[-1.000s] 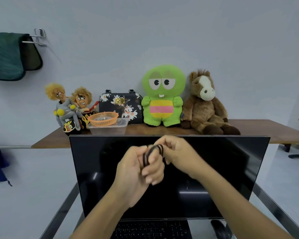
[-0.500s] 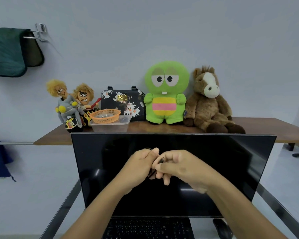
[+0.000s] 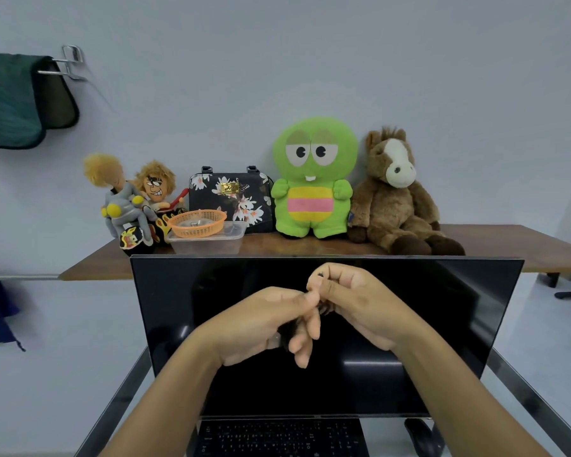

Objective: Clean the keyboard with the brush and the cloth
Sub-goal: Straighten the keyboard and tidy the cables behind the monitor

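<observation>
A: Keyboard (image 3: 279, 437)?
B: Bottom edge, below the screen (image 3: 442, 324); long axis left-right.
A: Fingers?
B: Right hand (image 3: 360, 305) and left hand (image 3: 264, 324) pinch a small dark band (image 3: 323, 308) between them.

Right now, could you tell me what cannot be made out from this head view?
- Small dark thing pinched between the left hand and right hand: fingers cover most of it, so its identity is unclear.
- Keyboard: cut off by the bottom edge, and the forearms cross its corners.
- Mouse: partly behind the right forearm.
- Orange basket: contents too small to identify.
- Brush: not visible; the cleaning cloth cannot be picked out.
</observation>
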### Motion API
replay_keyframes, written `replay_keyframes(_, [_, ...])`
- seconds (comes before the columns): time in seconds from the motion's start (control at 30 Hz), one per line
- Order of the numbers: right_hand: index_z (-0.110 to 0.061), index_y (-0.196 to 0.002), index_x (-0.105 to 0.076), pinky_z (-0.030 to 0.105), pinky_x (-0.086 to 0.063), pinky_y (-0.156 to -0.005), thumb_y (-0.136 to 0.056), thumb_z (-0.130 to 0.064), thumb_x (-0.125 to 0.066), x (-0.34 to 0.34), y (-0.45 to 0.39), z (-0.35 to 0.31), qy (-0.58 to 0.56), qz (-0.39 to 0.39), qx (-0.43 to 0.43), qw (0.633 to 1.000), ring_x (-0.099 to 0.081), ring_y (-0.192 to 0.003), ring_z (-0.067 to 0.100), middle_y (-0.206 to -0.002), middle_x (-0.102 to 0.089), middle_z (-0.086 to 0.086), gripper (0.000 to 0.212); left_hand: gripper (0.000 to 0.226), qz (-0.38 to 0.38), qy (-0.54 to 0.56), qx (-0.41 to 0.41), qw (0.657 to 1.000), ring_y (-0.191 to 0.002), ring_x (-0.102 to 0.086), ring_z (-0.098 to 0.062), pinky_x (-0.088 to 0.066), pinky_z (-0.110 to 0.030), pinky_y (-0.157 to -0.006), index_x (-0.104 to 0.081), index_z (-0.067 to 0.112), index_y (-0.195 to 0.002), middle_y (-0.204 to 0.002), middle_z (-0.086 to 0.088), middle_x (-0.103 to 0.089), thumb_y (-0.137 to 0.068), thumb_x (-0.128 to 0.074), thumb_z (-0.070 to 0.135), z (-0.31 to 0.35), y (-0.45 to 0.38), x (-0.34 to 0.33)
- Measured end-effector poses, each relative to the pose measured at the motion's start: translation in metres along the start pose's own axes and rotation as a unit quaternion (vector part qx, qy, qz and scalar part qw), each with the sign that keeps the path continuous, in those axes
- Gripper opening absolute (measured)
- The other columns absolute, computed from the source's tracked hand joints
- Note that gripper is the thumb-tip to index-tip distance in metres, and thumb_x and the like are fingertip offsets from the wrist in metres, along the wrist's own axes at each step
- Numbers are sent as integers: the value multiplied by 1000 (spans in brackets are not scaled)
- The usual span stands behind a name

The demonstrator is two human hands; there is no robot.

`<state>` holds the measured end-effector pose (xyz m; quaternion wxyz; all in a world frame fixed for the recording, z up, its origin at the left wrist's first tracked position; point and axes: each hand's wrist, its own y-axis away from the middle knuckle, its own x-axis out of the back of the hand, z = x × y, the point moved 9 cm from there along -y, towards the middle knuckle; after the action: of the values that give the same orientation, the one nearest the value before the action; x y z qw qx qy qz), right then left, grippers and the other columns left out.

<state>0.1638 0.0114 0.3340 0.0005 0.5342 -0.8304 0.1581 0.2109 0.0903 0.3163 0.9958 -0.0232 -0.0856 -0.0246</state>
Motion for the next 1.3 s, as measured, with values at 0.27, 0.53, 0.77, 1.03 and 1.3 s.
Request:
replay_keyframes(0.27, [-12,-90,-60,27,-39,-63,-80,-30,-68,12,-4,31,-119,103,-108,982,-51,-62,13,-71,-59,5,22,26,200,-180,-89,959,-60,-54,-12,-44,-26,-68,-66,11,-82,-58,1,-57,-98,-52,26,11,0,32])
replay_keyframes(0.53, [-2,-87,-70,26,-44,-68,-96,-31,-53,11,0,34,-44,89,-75,992,-55,-73,16,-78,-64,8,35,35,304,-189,-124,926,-56,-45,1,-37,-18,-60,-53,12,-72,-62,17,-56,-101,-43,28,5,-1,33])
replay_keyframes(0.77, [-6,-97,-71,23,-50,-78,-93,-33,-58,11,8,45,49,63,-102,992,-65,-83,8,-88,-72,1,30,30,350,-220,-89,906,-62,-56,0,-41,-12,-58,-60,23,-75,-70,8,-64,-100,-47,34,-22,-12,38])
replay_keyframes(1.03, [-12,-119,-65,32,-46,-89,-84,-17,-66,17,27,79,-191,81,-141,968,-65,-96,15,-101,-71,5,36,14,354,-163,-61,919,-58,-53,-5,-44,-21,-58,-59,24,-84,-64,3,-59,-97,-53,25,-62,-20,35])
replay_keyframes(1.3, [-13,-79,-73,16,-41,-73,-95,-26,-57,62,74,121,117,149,-183,965,-61,-75,-6,-88,-74,-7,27,10,215,-81,48,972,-65,-57,6,-42,-11,-62,-67,24,-92,-73,9,-64,-95,-59,28,-138,-53,-12])
